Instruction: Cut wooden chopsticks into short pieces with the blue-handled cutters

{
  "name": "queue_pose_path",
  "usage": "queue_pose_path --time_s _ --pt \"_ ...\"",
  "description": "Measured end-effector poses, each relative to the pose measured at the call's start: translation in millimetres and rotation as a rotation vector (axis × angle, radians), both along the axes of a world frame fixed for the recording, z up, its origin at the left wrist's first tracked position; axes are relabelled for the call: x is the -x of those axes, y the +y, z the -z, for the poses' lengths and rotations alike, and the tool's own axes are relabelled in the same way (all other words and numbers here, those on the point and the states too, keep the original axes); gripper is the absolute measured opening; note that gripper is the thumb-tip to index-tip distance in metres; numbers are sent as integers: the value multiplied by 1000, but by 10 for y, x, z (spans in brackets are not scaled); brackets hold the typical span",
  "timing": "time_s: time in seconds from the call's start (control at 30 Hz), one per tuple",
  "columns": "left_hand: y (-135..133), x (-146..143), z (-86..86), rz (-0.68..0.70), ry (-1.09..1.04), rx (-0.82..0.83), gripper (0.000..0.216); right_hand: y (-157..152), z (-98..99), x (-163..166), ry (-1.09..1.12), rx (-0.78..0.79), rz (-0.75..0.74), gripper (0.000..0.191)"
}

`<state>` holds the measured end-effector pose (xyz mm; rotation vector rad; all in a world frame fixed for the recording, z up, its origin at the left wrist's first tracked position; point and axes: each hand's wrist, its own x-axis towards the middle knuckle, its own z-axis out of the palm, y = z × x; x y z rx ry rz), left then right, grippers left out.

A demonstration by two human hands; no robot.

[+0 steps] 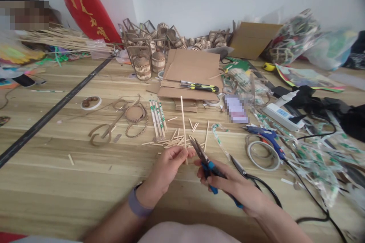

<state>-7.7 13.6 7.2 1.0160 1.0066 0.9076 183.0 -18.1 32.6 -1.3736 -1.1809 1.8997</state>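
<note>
One slim wooden stick (pixel 183 121) stands nearly upright in my left hand (pixel 168 165), pinched near its lower end. My right hand (pixel 232 184) is closed around the blue-and-black handles of pointed pliers (pixel 203 155), their tips just beside the stick. Short loose sticks (pixel 177 142) lie heaped beyond my hands on the wooden surface (pixel 94 182); black-handled scissors (pixel 238 166) lie near my right hand, a blue glue gun (pixel 265 133) farther off.
</note>
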Motion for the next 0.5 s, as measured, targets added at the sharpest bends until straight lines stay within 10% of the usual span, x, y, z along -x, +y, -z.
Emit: queue_pose_path --time_s 0.5 --pt "-46 -13 -23 366 19 283 67 109 -175 -92 -181 46 -253 27"
